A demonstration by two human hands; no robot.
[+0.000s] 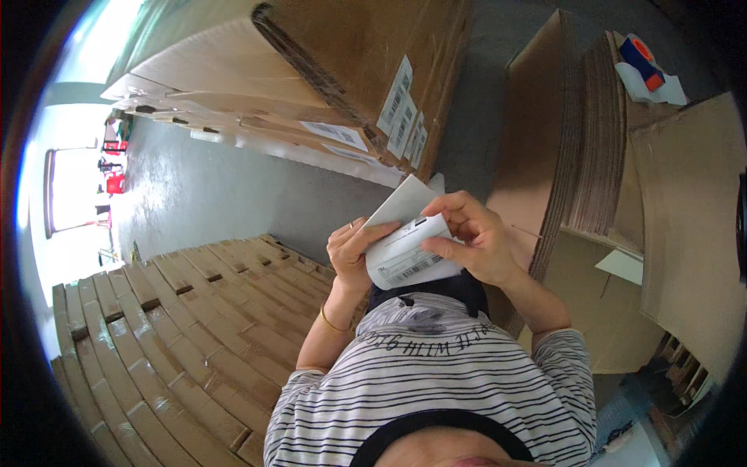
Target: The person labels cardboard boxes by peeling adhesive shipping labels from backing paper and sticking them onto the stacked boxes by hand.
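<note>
In front of my waist, my left hand (352, 253) grips a stack of white label sheets (402, 200) from its left side, thumb across the top. The uppermost label (412, 251), printed with a barcode and text, curls up away from the rest. My right hand (476, 237) pinches this label at its right edge between thumb and fingers. Just beyond both hands stands a large brown carton (350, 47), with several barcode labels (398, 97) stuck on its side.
Many taped brown boxes (194, 335) lie packed in rows at the left. Flattened cardboard sheets (537, 132) stand upright on the right, with a blue and red tape dispenser (642, 62) on white paper beyond. Grey floor (210, 179) stretches to the far left.
</note>
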